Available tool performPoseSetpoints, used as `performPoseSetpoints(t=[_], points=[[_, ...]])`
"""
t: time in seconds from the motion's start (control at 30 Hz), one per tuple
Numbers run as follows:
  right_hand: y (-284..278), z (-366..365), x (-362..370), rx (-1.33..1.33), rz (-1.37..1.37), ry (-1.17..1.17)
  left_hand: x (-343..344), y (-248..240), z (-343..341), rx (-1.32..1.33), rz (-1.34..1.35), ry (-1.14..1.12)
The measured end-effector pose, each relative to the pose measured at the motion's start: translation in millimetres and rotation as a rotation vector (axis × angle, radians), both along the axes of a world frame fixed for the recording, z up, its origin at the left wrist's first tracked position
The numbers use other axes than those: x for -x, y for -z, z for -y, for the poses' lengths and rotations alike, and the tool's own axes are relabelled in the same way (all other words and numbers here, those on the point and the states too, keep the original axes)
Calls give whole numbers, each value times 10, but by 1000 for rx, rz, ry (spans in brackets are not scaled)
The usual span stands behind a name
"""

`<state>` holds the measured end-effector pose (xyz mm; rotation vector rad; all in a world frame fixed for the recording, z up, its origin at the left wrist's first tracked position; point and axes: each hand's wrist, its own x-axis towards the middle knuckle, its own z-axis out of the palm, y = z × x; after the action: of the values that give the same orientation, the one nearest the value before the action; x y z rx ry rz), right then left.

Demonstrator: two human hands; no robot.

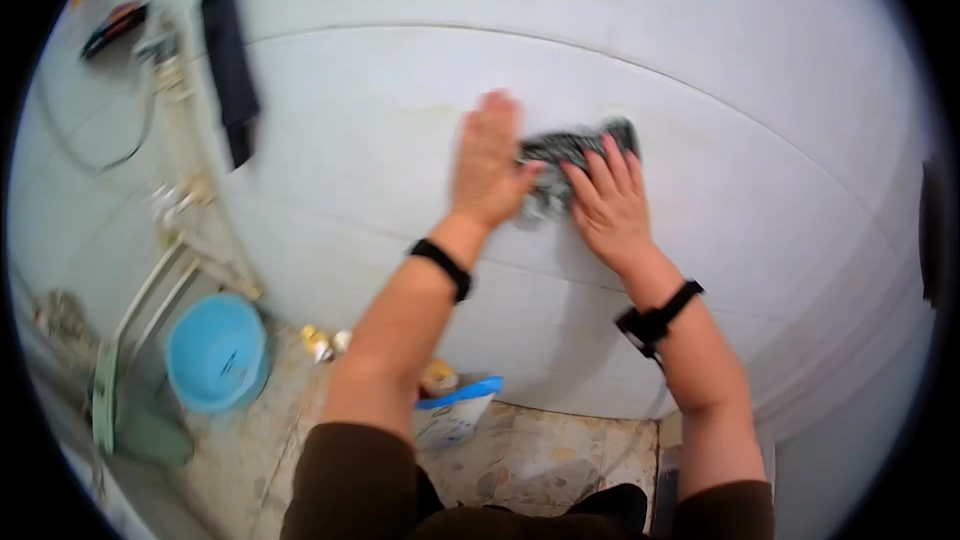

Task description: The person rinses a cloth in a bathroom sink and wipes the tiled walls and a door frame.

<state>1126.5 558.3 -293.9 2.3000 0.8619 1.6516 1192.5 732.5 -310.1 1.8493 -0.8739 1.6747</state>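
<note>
A crumpled black-and-white patterned cloth point(560, 152) lies pressed against the white tiled wall point(380, 90) in front of me. My right hand point(612, 205) is spread over the cloth's right part, its fingers apart and pushing it flat to the wall. My left hand point(488, 160) is at the cloth's left edge, its fingers stretched upward along the wall and slightly blurred. Its thumb reaches to the cloth's edge; whether it presses on the fabric I cannot tell. Dark bands circle both wrists.
A light blue basin point(218, 352) stands on the stone-patterned floor point(540, 455) at lower left, beside a green bin-like container point(150, 430). A white bag with a blue edge point(458, 414) is below my left forearm. Pipes point(185, 150) and a hanging dark strip point(230, 65) are at left.
</note>
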Motion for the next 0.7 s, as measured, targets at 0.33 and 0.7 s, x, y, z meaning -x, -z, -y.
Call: performPoseSetpoints(t=[0.33,0.7], points=[[-23,-164,16,-143,-267,-84,820,720,548,75,-252,166],[-499,-204,110,-253,-442,-57,334,673,326,326,-223,326]])
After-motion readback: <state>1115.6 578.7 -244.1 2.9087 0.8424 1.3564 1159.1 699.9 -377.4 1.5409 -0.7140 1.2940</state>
